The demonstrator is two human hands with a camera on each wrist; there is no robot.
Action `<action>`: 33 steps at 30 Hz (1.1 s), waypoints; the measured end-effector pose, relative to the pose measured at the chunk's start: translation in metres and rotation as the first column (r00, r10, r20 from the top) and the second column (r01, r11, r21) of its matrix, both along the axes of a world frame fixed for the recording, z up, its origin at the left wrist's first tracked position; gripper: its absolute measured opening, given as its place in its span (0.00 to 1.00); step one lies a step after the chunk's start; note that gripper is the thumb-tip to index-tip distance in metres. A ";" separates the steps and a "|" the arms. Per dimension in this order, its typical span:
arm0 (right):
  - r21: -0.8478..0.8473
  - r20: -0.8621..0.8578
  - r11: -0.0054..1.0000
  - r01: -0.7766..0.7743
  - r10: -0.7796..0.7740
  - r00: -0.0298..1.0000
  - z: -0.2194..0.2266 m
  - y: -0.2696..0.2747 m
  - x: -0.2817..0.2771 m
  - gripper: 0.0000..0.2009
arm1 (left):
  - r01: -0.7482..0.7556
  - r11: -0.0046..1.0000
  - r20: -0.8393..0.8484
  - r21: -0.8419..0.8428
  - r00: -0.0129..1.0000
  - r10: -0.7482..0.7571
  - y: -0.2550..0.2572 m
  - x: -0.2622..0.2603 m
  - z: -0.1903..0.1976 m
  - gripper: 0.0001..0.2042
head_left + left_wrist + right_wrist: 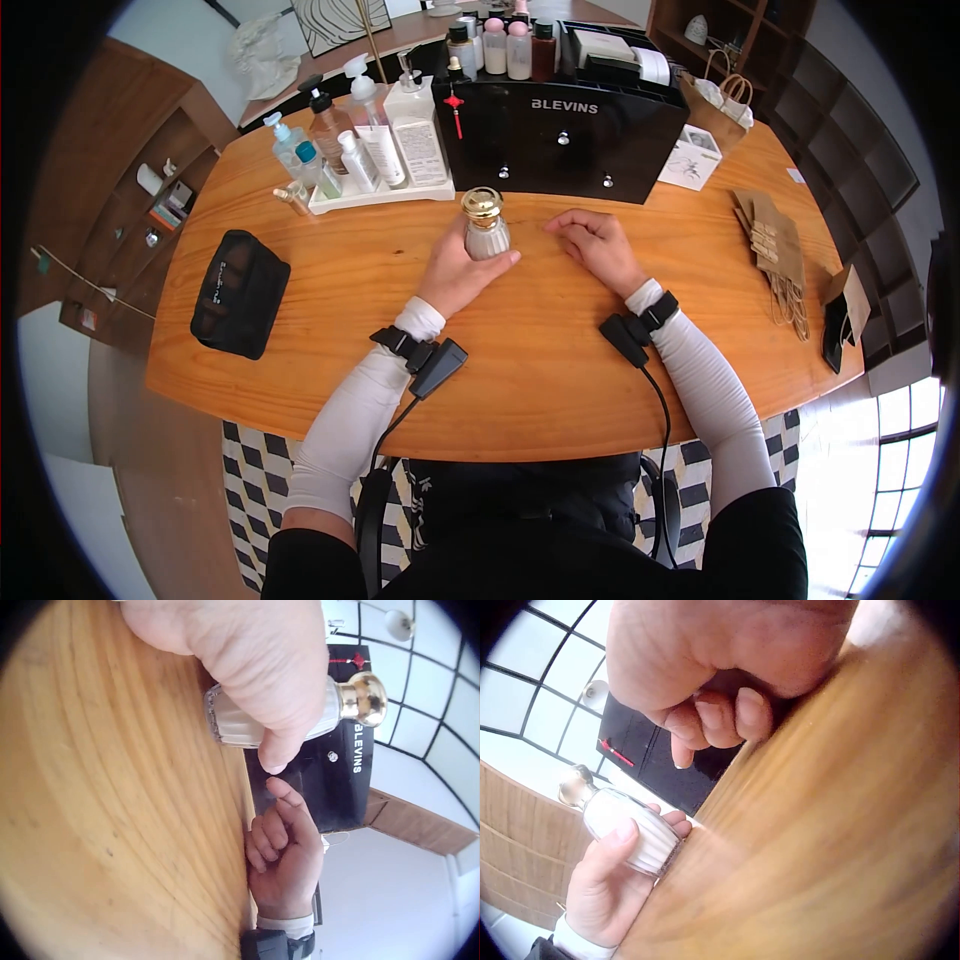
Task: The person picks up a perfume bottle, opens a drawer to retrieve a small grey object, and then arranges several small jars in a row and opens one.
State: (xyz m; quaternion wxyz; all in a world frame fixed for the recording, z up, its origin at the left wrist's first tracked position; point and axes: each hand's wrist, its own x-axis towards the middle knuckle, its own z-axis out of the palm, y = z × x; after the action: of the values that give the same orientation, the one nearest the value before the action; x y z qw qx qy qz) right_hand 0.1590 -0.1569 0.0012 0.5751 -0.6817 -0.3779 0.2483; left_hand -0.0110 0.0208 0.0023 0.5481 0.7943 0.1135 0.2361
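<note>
My left hand (452, 272) grips a ribbed glass perfume bottle (488, 238) with a round gold cap (483, 203). The bottle stands upright with its base at the table top, and the thumb lies across its front. In the right wrist view, the left-hand fingers show behind the ribbed bottle (649, 847). A short way to the right, my right hand (602, 252) rests on the table beside the bottle and holds nothing. Its index finger points toward the bottle while the other fingers are loosely curled, as the left wrist view shows.
Behind the hands stands a black drawer box (560, 150) with bottles on top. A white tray (385, 199) of pump bottles and tubes is left of it. A black pouch (240, 295) lies at left, brown paper bags (775, 245) at right. The wooden table (520, 390) curves in front.
</note>
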 end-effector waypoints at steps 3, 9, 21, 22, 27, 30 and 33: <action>-0.015 0.038 1.000 -0.005 0.006 0.999 0.000 -0.002 0.000 0.12 | -0.001 1.000 0.005 -0.017 1.000 0.001 0.001 0.001 -0.004 0.20; -0.013 0.053 1.000 -0.024 0.025 0.998 -0.001 -0.003 -0.001 0.13 | 0.011 1.000 -0.016 -0.015 1.000 -0.011 0.002 0.001 -0.002 0.19; -0.046 0.074 0.999 0.000 0.004 0.997 0.003 -0.004 -0.002 0.13 | 0.036 0.999 -0.012 -0.008 0.999 -0.036 0.004 0.001 -0.002 0.23; -0.050 0.069 0.999 -0.003 0.006 0.998 0.002 -0.004 -0.003 0.13 | 0.035 0.999 -0.014 -0.009 0.999 -0.035 0.005 0.001 -0.003 0.23; -0.037 0.087 0.999 -0.013 0.016 0.996 0.005 -0.004 -0.004 0.13 | 0.043 0.999 -0.005 -0.012 0.999 -0.043 0.006 0.002 -0.005 0.25; -0.052 0.075 0.998 -0.018 0.022 0.997 0.005 -0.004 -0.005 0.13 | 0.042 0.999 -0.005 -0.009 0.999 -0.042 0.006 0.001 -0.006 0.27; -0.036 0.063 0.999 -0.029 0.032 0.997 0.001 -0.004 -0.003 0.13 | 0.005 0.998 0.002 0.062 1.000 -0.005 0.007 0.001 -0.007 0.28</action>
State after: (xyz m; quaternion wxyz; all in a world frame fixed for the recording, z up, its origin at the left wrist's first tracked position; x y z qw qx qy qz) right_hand 0.1561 -0.1609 0.0023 0.5469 -0.6934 -0.4021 0.2417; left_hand -0.0100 0.0275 -0.0050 0.5238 0.8111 0.1035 0.2388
